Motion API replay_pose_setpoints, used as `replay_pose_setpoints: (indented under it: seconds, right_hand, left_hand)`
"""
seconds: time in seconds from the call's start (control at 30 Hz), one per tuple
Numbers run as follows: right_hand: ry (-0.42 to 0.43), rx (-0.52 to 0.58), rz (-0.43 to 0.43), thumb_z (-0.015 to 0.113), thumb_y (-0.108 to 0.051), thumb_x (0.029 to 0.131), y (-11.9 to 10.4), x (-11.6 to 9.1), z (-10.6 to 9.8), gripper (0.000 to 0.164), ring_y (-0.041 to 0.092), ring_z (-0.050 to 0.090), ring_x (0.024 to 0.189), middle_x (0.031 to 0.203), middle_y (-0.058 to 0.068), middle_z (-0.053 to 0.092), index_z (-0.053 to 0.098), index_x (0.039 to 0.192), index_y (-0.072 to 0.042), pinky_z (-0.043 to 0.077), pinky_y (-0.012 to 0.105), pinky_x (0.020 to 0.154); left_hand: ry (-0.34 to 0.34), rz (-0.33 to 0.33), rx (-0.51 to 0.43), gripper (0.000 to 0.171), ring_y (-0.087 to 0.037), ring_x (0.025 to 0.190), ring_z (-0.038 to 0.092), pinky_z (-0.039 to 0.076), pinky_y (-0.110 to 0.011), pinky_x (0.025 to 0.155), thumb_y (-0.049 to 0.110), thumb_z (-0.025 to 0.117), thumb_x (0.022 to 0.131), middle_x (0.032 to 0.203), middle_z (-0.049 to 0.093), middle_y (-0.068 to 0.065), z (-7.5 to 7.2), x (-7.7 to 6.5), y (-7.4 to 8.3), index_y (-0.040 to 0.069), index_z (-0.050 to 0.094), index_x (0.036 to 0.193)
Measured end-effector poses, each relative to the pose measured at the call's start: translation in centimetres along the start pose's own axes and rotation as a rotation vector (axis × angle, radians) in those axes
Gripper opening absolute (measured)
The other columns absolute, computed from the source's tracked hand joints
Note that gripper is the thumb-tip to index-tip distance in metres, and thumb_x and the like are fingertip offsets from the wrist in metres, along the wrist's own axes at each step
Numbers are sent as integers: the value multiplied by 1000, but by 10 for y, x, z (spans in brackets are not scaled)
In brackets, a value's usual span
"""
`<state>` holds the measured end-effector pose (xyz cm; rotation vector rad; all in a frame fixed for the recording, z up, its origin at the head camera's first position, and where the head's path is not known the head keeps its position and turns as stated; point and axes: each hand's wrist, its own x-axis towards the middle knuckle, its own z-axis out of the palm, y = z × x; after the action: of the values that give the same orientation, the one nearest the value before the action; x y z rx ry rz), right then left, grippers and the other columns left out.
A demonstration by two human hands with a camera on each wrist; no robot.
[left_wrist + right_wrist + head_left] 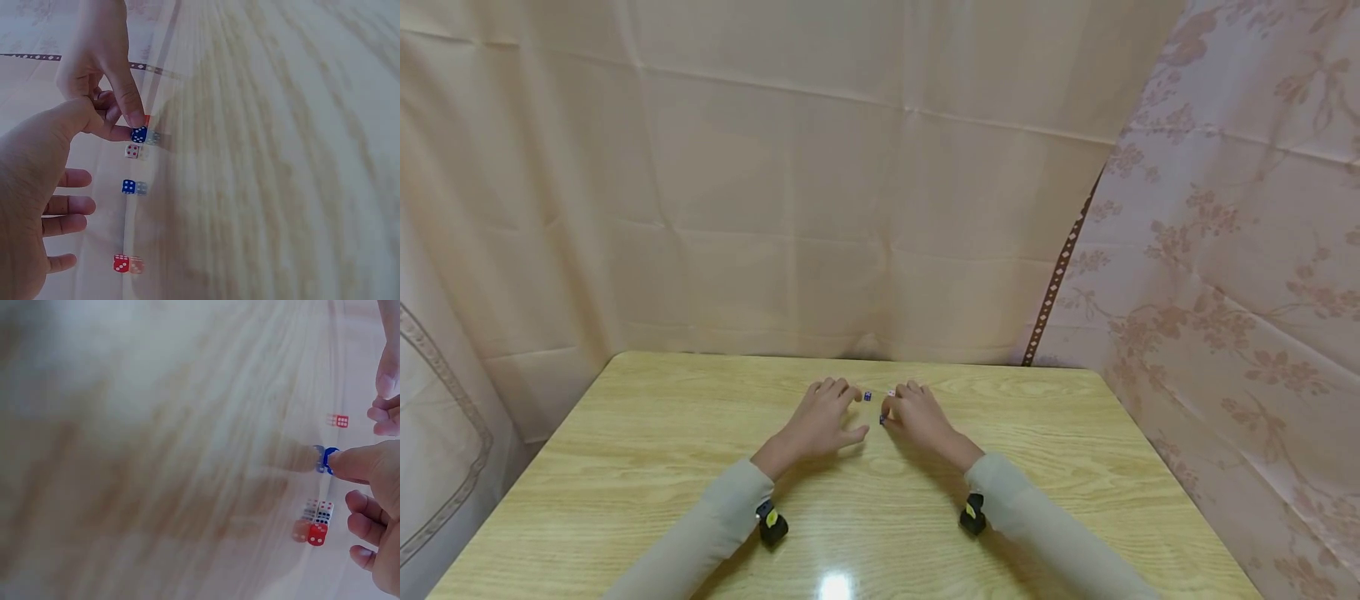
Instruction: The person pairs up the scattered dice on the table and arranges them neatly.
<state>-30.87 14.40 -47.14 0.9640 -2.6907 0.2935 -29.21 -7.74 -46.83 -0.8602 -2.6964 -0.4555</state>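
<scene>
My right hand (pixel 921 417) pinches a blue die (pixel 329 460) between thumb and finger, low at the tabletop. My left hand (pixel 822 419) holds nothing; its thumb and fingers are spread apart, to the left of the dice. Another blue die (pixel 128 186) with white pips lies between the two hands. A white die (pixel 132 150) sits close to the pinched one. Toward the left hand's side is a red die (pixel 120 263). Beside the right hand's fingers, a second red die (pixel 317 534) stands against a white die (pixel 325 512).
The dice lie on a glossy wood-grain table (pixel 662 433) that mirrors them. A beige curtain (pixel 775 208) hangs behind its far edge, and a floral cloth (pixel 1240 292) hangs along the right. Each wrist wears a small black device (pixel 771 525).
</scene>
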Motion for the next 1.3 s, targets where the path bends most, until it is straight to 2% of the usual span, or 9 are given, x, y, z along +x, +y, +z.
replay_pose_setpoints:
  seconds: [0.27,0.4,0.5,0.73,0.9,1.0,1.3]
  right_hand:
    - [-8,32,-1,79,-22,89,-6,-6,1,7,15,43,78,91,0,66,75,91,-17,32,30,73]
    - [6,53,-21,80,-22,88,-9,-7,3,7,15,48,80,91,0,66,75,89,-18,36,31,74]
    - [5,76,-22,80,-21,88,-12,-8,4,6,15,47,80,86,-2,61,75,89,-17,37,32,75]
    - [-1,118,-12,81,-20,87,-21,-11,3,7,13,43,79,82,-4,55,76,89,-15,34,30,76]
    - [2,133,-3,81,-20,86,-26,-11,5,8,13,47,80,81,-4,55,76,89,-14,42,36,86]
    - [-6,164,13,81,-20,87,-29,-10,5,8,12,48,80,81,-4,56,76,89,-13,42,39,89]
    - [-12,207,1,81,-16,86,-36,-10,8,7,12,49,81,82,-3,59,76,89,-12,40,32,81]
  left_hand:
    - [-10,9,-13,40,-30,109,55,43,-53,101,42,73,90,112,61,-8,3,-6,2,11,65,114]
    - [-39,-2,-43,39,-37,121,55,41,-56,105,41,73,91,116,62,-8,5,-8,1,12,64,115]
    - [-57,-5,-68,38,-37,125,55,39,-56,108,40,73,91,117,62,-8,5,-10,0,12,64,115]
    - [-28,46,-63,36,-26,109,58,42,-53,102,38,75,90,110,62,-5,7,-14,0,12,64,112]
    - [-18,69,-77,35,-24,103,55,43,-53,102,35,76,89,107,62,-5,7,-16,-1,12,64,111]
    - [-20,74,-90,35,-23,102,54,42,-52,103,35,77,89,107,62,-5,8,-16,-2,11,65,111]
    - [-39,80,-123,31,-20,99,52,42,-47,98,30,79,85,105,61,-2,5,-18,-3,11,67,105]
